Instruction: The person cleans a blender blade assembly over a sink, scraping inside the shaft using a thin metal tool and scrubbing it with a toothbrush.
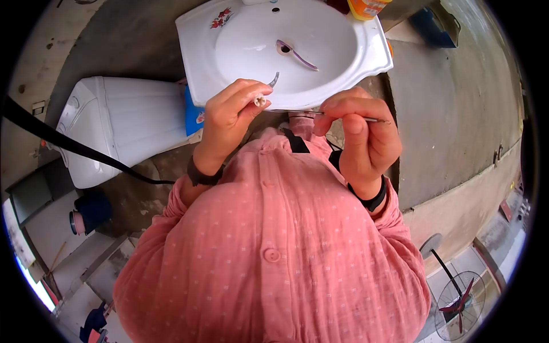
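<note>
My left hand (pixel 231 117) is closed around a pale hollow piece (pixel 261 101) whose round end, with a notched opening, faces me. A curved grey tip (pixel 275 79) sticks out beyond the fingers; whether it belongs to the same piece I cannot tell. My right hand (pixel 363 128) pinches a thin metal rod (pixel 374 119) between thumb and fingers. One end of the rod reaches left toward the pale piece, apart from it or touching, I cannot tell. Both hands are over the near rim of a white washbasin (pixel 200 74). A slim purple-and-white strip (pixel 303 59) lies in the bowl by the drain.
To the left stands a white washing machine (pixel 137 117), with a blue packet (pixel 193 111) between it and the basin. An orange-and-yellow tub (pixel 366 8) sits on the basin's back right corner. A dark blue container (pixel 437 27) is at upper right, a fan (pixel 459 306) at lower right.
</note>
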A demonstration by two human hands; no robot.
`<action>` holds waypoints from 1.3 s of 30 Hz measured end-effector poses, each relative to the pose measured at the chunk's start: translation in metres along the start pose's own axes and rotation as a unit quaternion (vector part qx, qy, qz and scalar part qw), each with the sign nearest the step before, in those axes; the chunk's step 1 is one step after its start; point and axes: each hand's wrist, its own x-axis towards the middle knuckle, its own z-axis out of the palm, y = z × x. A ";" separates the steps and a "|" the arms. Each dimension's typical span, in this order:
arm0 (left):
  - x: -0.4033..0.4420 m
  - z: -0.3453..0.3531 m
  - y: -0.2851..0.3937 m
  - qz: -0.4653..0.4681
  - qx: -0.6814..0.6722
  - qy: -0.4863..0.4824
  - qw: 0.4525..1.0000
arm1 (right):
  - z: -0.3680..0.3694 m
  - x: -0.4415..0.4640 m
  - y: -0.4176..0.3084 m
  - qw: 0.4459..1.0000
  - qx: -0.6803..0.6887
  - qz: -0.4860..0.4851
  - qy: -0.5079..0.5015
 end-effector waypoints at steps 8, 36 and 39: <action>0.039 0.004 -0.008 0.017 0.056 0.035 0.998 | -0.004 0.053 0.043 0.978 -0.109 -0.091 -0.153; 0.072 0.022 -0.043 0.019 0.173 0.047 0.984 | -0.017 0.084 0.084 0.974 0.018 0.211 -0.087; 0.072 0.017 -0.046 -0.009 0.146 0.051 0.988 | -0.016 0.082 0.083 0.984 0.042 0.167 -0.046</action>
